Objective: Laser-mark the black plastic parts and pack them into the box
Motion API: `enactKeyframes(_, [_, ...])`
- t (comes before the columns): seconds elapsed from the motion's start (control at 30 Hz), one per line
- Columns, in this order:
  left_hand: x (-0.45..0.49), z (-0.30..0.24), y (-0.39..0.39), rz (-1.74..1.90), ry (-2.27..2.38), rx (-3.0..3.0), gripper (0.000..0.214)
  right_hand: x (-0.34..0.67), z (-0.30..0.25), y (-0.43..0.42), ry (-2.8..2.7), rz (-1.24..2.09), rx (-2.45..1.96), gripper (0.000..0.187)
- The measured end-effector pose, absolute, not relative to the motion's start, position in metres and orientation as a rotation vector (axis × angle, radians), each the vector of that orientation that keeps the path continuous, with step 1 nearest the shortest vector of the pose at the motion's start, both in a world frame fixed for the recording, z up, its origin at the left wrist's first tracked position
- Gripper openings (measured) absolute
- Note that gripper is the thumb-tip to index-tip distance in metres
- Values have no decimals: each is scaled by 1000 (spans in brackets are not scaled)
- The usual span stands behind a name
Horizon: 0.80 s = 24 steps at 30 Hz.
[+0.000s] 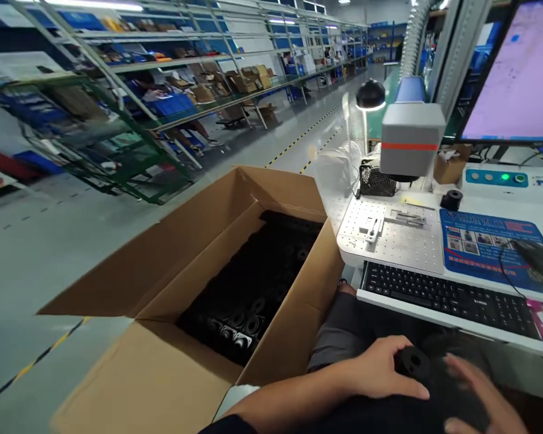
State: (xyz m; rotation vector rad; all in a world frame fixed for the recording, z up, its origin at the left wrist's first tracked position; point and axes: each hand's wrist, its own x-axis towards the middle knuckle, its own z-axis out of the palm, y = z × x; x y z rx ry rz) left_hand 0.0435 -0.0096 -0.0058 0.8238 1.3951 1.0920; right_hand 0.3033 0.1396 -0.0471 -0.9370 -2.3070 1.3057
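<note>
Left hand (380,369) gripping a black part (414,361) below the table (402,241).
Head view: both at 5 o'clock; the blurred right hand (477,392), fingers spread, lies just beside the part. An open box (163,361) stands at 8 o'clock.

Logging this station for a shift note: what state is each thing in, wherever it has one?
Cardboard box: open, flaps up, black parts inside.
Monitor: on.
Lamp: lit.
Panel light: lit green.
Left hand: closed around black round part.
Right hand: open, blurred, beside that part.
</note>
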Motion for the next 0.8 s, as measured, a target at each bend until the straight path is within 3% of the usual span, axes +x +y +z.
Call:
enactKeyframes(0.13, [39,-15,-26,1043,1462,861,71,238,-75,104,-2449,1426,-784,80])
enactKeyframes(0.33, [-52,-9,-76,1042,1451,839,67,194,-60,91,-2407,1399,-856,66])
enactKeyframes(0.43, [-156,-1,-84,1112,2164,907,53,164,-20,121,-2301,1268,-987,63])
enactKeyframes(0.53, [-263,-12,-68,1090,2475,828,49,115,12,172,-2184,1095,-1009,61])
enactKeyframes(0.67, [-349,-44,-30,879,2593,855,49,36,24,237,-2099,1002,-997,59])
enactKeyframes(0.8, [-377,-70,2,622,2550,957,54,-19,15,270,-2165,1059,-1045,60])
